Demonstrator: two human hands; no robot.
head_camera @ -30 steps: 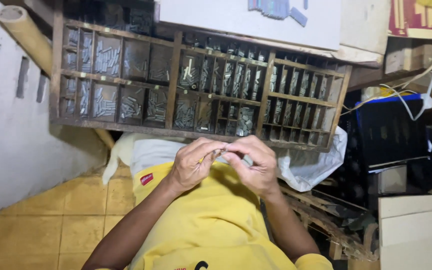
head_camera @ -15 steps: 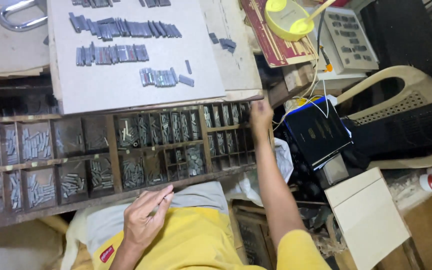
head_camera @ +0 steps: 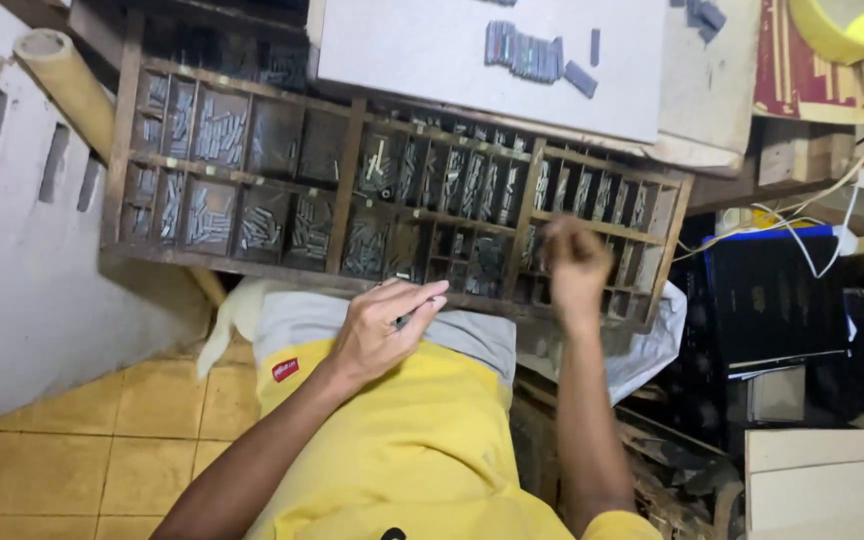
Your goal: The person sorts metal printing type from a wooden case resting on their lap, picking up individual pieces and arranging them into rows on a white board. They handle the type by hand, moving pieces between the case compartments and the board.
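Dark wooden compartmented type case (head_camera: 252,180): right hand (head_camera: 574,262), blurred, grip state indeterminable, reaches its right-end compartments. Left hand (head_camera: 384,328), fingers curled around small metal pieces (head_camera: 404,320), hovers below its front edge.

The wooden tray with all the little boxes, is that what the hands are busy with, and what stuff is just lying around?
In use:
wooden tray of small metal pieces
right hand, blurred, over the tray
left hand, pinching something small
white board with rows of pieces

Lying about:
yellow bowl
white cable
cardboard tube
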